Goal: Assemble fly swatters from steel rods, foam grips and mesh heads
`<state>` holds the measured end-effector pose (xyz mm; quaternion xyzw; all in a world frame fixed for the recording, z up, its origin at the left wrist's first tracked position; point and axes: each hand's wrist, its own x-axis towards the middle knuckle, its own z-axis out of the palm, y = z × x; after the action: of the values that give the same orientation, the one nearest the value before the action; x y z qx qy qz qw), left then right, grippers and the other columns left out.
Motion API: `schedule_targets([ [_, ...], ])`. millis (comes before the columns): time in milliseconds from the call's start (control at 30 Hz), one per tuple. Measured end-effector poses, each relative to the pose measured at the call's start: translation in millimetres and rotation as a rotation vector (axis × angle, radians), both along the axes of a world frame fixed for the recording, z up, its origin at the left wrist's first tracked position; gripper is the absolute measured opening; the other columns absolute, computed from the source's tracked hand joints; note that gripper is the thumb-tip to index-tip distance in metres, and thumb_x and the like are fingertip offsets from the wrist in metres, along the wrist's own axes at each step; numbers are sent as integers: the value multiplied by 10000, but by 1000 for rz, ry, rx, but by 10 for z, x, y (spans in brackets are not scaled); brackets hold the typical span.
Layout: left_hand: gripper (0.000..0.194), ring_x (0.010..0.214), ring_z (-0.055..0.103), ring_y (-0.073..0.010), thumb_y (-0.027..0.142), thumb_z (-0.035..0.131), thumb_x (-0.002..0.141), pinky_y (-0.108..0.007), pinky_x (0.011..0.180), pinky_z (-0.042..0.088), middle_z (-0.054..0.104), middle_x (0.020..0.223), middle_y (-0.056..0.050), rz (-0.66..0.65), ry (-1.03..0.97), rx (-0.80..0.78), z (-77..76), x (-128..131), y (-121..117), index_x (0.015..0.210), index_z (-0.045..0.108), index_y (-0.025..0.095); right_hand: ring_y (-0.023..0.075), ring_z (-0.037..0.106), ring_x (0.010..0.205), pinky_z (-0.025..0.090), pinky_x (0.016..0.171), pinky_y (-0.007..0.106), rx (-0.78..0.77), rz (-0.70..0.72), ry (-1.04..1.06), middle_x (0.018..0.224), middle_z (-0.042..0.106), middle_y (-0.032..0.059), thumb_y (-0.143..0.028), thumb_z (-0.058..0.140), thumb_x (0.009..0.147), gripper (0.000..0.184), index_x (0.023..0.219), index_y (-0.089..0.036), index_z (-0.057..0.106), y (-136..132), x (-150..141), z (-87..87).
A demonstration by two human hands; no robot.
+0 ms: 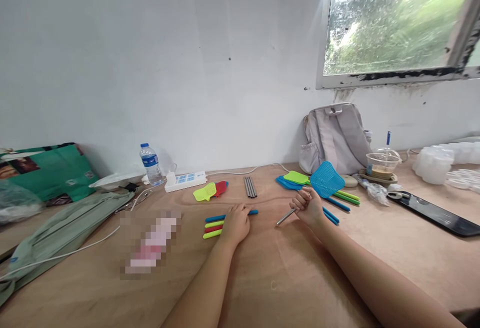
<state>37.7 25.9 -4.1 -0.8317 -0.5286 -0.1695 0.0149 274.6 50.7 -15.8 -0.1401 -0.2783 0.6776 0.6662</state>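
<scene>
My right hand [308,208] is closed round a fly swatter with a blue mesh head [327,180] and a thin metal rod [285,217] that points down to the left. My left hand [237,224] lies over a blue handle [215,218], fingers curled on it. Beside that hand, lime handles [212,235] and a red handle [213,229] lie side by side, partly hidden by it. Several metal rods [249,187] lie together farther back. Lime swatter heads [204,192] and a red head [221,188] sit to their left. Swatters with green handles [347,197] lie behind my right hand.
At the back stand a water bottle [150,164], a white power strip [185,180] and a grey backpack [336,135]. A drink cup [382,164], a black tray-like object [437,212] and stacked translucent cups [435,164] are on the right. Green cloth [71,228] and a cable lie left.
</scene>
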Motion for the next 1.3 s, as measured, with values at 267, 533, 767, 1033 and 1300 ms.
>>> schedule_targets([
  [267,444,1072,457,-283,252,464,732,-410,942,284,541,1155,-109,180,12,37,96,-405,-188,1157,550,156,73,144,292,228,315,219,-5,4,5,328,146,-86,-264,470,724,435,441,-206,145,-8,-12,16],
  [533,468,1070,477,-256,224,496,679,-374,913,315,550,1130,-66,139,41,-47,36,-745,-151,1144,550,237,72,159,290,210,318,222,-10,24,8,316,170,-82,-253,456,725,423,446,-205,141,-10,-30,19],
  [767,432,1027,501,-228,156,489,673,-322,891,352,558,1059,-50,106,-4,-81,35,-779,-66,1088,582,234,76,175,285,227,319,224,-3,24,-5,321,157,-87,-264,478,717,429,448,-209,147,-3,-25,11],
  [1033,460,1022,501,-211,114,484,670,-304,903,357,555,1058,-39,80,-60,-90,41,-822,-22,1098,585,250,71,156,299,223,323,214,0,46,-32,328,158,-90,-265,469,719,412,454,-208,158,-25,-43,28],
  [1300,515,1051,490,-223,103,502,631,-327,927,350,542,1094,-37,91,-95,-95,9,-819,-16,1116,576,260,49,147,311,176,311,161,14,88,-197,392,267,-114,-365,477,768,233,613,-213,392,-107,-190,134],
])
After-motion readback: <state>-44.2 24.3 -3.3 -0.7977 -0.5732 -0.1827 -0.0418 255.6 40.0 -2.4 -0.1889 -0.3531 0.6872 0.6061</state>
